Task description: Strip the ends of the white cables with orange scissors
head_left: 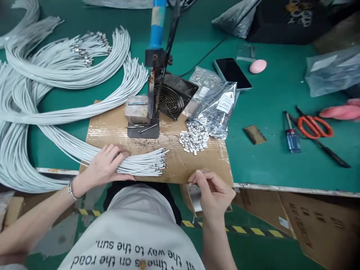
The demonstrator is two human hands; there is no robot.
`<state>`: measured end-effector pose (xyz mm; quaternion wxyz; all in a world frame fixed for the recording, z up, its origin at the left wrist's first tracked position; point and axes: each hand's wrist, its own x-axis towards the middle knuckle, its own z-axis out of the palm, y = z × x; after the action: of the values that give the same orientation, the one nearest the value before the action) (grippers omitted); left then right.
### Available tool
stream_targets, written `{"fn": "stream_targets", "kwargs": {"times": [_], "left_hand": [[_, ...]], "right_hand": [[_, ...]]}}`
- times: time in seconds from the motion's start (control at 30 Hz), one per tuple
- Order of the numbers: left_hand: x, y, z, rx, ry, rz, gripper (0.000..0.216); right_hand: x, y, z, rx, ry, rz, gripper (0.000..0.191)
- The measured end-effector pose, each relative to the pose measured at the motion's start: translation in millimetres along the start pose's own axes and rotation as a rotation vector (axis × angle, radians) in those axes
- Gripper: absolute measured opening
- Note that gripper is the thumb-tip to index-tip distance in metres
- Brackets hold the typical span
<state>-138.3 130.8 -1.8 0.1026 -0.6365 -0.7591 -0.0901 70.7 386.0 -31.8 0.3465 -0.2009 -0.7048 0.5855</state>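
My left hand (108, 165) lies on a flat bundle of white cables (140, 163) on a cardboard sheet (185, 165), fingers spread and pressing them down. The cable ends with metal tips (161, 162) point right. My right hand (212, 193) hovers at the near edge of the cardboard, fingers pinched together on something too small to make out. A pile of small silver metal parts (194, 138) lies just beyond it, spilling from a silvery bag (216, 108).
A soldering iron in its stand (153, 75) and a small fan (171, 99) stand at the back of the cardboard. Large loops of white cables (56, 71) cover the green table's left. A phone (232, 73), screwdriver (292, 137) and orange scissors (313, 125) lie right.
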Motion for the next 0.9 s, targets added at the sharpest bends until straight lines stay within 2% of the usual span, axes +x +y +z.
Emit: {"fn": "stream_targets", "kwargs": {"times": [0.17, 0.4, 0.57, 0.67, 0.8, 0.9], "left_hand": [[15.2, -8.7, -0.1, 0.019, 0.064, 0.105, 0.043], [32.2, -17.2, 4.3, 0.099, 0.147, 0.087, 0.039], [39.0, -16.6, 6.8, 0.111, 0.029, 0.040, 0.042], [38.5, -15.4, 6.2, 0.057, 0.017, 0.035, 0.042], [34.1, -7.8, 4.1, 0.022, 0.112, 0.031, 0.049], [32.6, 6.5, 4.2, 0.026, 0.217, 0.003, 0.033]], "right_hand": [[-0.4, 4.0, -1.4, 0.015, 0.013, 0.003, 0.031], [2.6, 4.4, -2.7, 0.012, 0.015, 0.048, 0.033], [3.3, 5.4, -4.8, -0.008, -0.004, 0.037, 0.033], [3.7, 5.8, -5.4, -0.032, -0.018, 0.040, 0.033], [4.1, 5.5, -6.1, -0.033, -0.033, 0.008, 0.034], [3.3, 5.9, -6.6, -0.038, -0.028, -0.001, 0.032]]}}
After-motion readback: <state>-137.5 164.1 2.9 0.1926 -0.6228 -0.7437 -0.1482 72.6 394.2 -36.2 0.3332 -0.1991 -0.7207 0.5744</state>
